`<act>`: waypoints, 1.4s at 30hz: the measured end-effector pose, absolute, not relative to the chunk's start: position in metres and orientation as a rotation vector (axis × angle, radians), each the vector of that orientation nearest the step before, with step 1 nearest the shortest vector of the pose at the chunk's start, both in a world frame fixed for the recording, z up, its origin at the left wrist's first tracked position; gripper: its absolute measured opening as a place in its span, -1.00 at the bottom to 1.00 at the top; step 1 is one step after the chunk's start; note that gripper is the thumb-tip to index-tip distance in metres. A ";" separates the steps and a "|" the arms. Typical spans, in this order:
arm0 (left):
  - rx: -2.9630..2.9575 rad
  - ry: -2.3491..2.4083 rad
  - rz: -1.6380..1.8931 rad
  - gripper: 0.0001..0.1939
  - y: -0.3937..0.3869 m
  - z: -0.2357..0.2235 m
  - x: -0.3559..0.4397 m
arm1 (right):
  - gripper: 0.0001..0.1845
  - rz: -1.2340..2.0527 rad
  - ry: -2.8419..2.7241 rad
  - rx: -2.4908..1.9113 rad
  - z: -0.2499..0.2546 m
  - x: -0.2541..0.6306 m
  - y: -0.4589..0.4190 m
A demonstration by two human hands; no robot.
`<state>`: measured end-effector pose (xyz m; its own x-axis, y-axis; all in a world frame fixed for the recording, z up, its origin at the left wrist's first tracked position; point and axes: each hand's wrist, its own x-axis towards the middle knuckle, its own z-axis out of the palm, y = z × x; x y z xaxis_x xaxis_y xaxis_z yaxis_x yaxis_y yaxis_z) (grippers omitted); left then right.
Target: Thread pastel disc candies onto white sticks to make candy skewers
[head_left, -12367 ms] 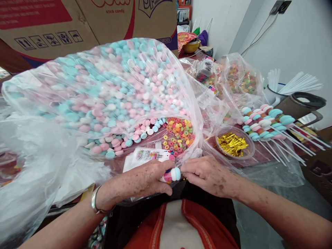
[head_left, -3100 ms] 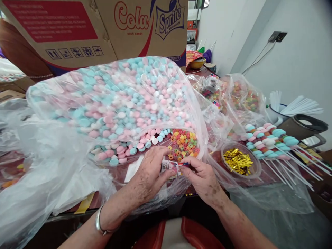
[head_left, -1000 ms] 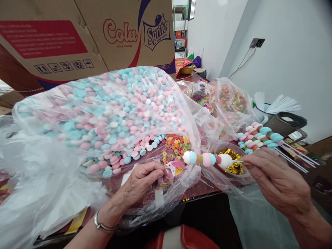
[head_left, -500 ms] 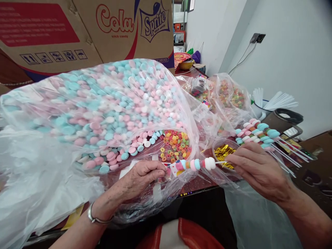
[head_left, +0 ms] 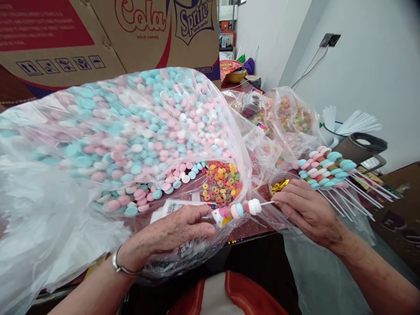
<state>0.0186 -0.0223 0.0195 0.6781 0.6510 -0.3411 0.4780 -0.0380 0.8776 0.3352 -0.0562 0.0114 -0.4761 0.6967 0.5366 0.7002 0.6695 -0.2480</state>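
My right hand [head_left: 306, 210] pinches the thin white stick of a candy skewer [head_left: 241, 211], which lies almost level in front of me. White, blue and pink soft sweets are threaded on it, with a printed plastic piece around its left end. My left hand [head_left: 187, 225] is beside that end, thumb and forefinger apart; whether a fingertip touches it I cannot tell. Under the left hand lies clear plastic [head_left: 170, 264]. Ring-shaped gummies [head_left: 221, 181] and loose pastel sweets [head_left: 141, 194] lie just behind. Near my right hand is a tub of gold twist ties [head_left: 280, 186].
A big clear bag of pastel sweets [head_left: 138, 118] fills the left and middle, before a cardboard box [head_left: 141, 52]. Several finished candy skewers [head_left: 328, 168] are stacked at right, near a dark mug [head_left: 364, 148] and white sticks [head_left: 359, 122]. Bags of gummies [head_left: 290, 111] stand behind.
The candy skewer and my right hand have moved a little left. My left thumb and forefinger have parted from their pinch at the skewer's end. The view has shifted slightly.
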 end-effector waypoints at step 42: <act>1.727 0.918 -0.102 -0.72 -0.032 0.019 0.022 | -0.71 0.298 -2.629 -0.826 0.035 0.310 -0.024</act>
